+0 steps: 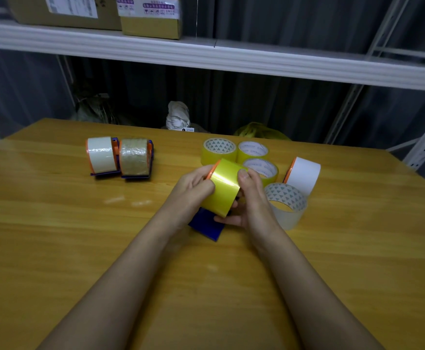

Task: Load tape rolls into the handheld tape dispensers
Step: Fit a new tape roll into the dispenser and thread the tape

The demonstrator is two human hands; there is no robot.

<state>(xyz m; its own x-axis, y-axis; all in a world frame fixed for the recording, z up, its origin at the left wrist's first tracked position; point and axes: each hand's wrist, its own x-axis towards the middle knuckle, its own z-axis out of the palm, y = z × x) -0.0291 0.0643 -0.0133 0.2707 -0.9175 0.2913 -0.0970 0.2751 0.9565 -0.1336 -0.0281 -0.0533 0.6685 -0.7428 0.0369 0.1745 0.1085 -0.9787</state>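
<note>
Your left hand (193,184): closed around the left end of the yellow tape roll (225,188), fingers curled over the orange dispenser wheel (212,170) that shows at that end.
Your right hand (250,198): gripping the roll's right end, thumb laid on top of the yellow surface, lower fingers reaching under toward the blue body.
Yellow tape roll: held between both your hands just above the table, near its middle, axis tilted from far left down to near right.
Dispenser in your hands (207,224): its blue body pokes out below the roll, toward you; whether the roll is fully seated on it you cannot tell from here.
Loaded dispensers: two sit side by side at far left, touching; the left one (102,155) carries a white roll, the right one (136,157) a brownish clear roll.
Spare rolls: three yellow rolls (219,150) lie flat in a cluster just beyond your hands; a clear roll (286,205) lies just right of your right hand.
White roll with orange wheel (303,174): stands on edge to the far right of the cluster.
Table (54,223): wooden, yellow-brown.
Shelf (206,54): white, above the far edge, with cardboard boxes (150,18) at the upper left.
</note>
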